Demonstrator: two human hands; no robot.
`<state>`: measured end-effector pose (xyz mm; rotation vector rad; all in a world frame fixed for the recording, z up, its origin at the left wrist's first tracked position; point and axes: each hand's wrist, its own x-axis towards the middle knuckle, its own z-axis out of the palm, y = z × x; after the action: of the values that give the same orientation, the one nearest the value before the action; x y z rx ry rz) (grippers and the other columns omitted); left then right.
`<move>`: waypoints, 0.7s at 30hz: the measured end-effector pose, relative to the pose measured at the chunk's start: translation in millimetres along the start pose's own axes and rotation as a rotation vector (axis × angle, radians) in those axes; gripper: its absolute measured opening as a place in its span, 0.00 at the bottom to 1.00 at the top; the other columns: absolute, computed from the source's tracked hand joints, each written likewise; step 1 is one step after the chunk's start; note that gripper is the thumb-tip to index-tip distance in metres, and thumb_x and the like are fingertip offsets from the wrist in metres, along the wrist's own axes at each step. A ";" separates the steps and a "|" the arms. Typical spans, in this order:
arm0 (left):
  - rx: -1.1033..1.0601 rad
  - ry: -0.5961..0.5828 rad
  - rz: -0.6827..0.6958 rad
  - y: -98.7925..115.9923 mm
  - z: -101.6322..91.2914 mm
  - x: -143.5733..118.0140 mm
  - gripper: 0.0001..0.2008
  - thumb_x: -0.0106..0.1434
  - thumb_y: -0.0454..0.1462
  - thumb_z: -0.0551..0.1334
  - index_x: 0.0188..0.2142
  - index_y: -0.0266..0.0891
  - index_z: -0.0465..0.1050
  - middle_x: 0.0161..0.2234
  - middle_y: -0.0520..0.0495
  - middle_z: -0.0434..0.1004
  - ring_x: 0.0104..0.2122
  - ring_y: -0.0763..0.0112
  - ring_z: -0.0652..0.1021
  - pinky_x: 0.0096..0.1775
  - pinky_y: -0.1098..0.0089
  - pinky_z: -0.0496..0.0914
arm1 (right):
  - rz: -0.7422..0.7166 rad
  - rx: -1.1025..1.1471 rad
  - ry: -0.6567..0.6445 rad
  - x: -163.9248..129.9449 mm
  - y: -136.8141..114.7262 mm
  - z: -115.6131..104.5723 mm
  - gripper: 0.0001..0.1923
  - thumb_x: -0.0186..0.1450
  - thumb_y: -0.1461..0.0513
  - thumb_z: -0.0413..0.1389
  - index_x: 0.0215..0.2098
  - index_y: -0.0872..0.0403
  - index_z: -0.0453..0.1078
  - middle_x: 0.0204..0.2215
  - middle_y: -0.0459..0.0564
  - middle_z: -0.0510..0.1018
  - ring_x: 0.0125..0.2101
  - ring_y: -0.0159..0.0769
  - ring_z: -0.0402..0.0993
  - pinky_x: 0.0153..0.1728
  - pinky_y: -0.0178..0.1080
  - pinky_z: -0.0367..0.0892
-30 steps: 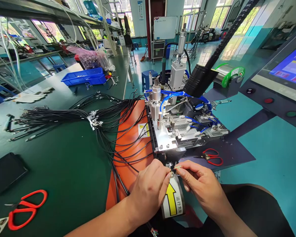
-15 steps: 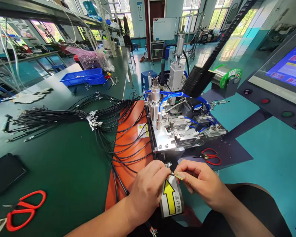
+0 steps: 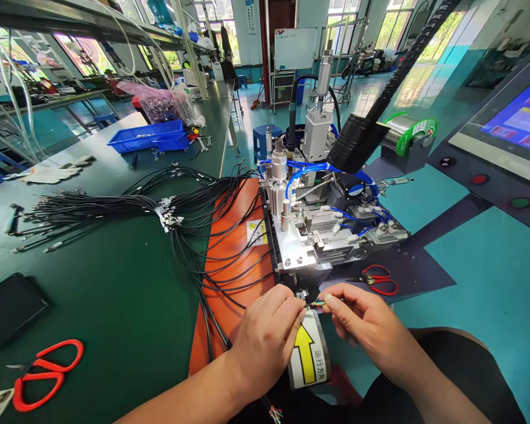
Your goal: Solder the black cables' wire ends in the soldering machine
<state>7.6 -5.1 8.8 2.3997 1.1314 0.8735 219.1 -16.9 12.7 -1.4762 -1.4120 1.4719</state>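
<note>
My left hand (image 3: 268,335) and my right hand (image 3: 363,323) meet just in front of a small metal machine (image 3: 311,232) with blue air hoses. Both pinch the end of a thin black cable, where short coloured wire strands (image 3: 318,304) stick out between the fingertips. The cable runs back under my left palm toward the orange mat (image 3: 229,259). Below the hands sits a white label with a yellow arrow (image 3: 308,358).
A large bundle of black cables (image 3: 115,206) spreads over the green bench. Red scissors (image 3: 44,372) lie at the near left, smaller red snips (image 3: 380,280) right of the machine. A black pad (image 3: 9,306), a blue tray (image 3: 152,136) and a touchscreen panel (image 3: 516,121) are nearby.
Both hands have shifted slightly up toward the machine's front edge, and my right fingers have re-pinched the wire strands, which now show more clearly.
</note>
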 end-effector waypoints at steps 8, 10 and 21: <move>0.021 0.007 -0.009 0.3 1.4 -0.6 0.08 0.70 0.32 0.54 0.38 0.35 0.72 0.32 0.46 0.66 0.31 0.70 0.67 0.33 0.69 0.65 | -0.107 -0.143 0.104 1.5 -4.0 8.1 0.16 0.72 0.47 0.52 0.43 0.49 0.70 0.24 0.42 0.69 0.25 0.31 0.64 0.25 0.34 0.57; 0.022 0.011 -0.006 0.6 1.1 -0.2 0.08 0.70 0.32 0.54 0.38 0.35 0.73 0.31 0.46 0.66 0.31 0.70 0.67 0.33 0.68 0.65 | -0.118 -0.172 0.104 2.2 -5.0 8.8 0.15 0.72 0.48 0.51 0.41 0.49 0.70 0.24 0.41 0.68 0.25 0.30 0.64 0.26 0.34 0.57; 0.011 0.061 -0.036 -1.3 1.7 -1.2 0.11 0.67 0.30 0.57 0.48 0.37 0.72 0.37 0.44 0.69 0.36 0.67 0.70 0.37 0.67 0.70 | -0.074 -0.038 0.080 19.2 3.0 18.0 0.18 0.73 0.48 0.50 0.36 0.53 0.68 0.22 0.42 0.65 0.25 0.31 0.62 0.27 0.34 0.58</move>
<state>7.4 -5.4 6.4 2.3691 1.2006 0.9367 199.2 -4.1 0.8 -1.4740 -1.4376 1.3330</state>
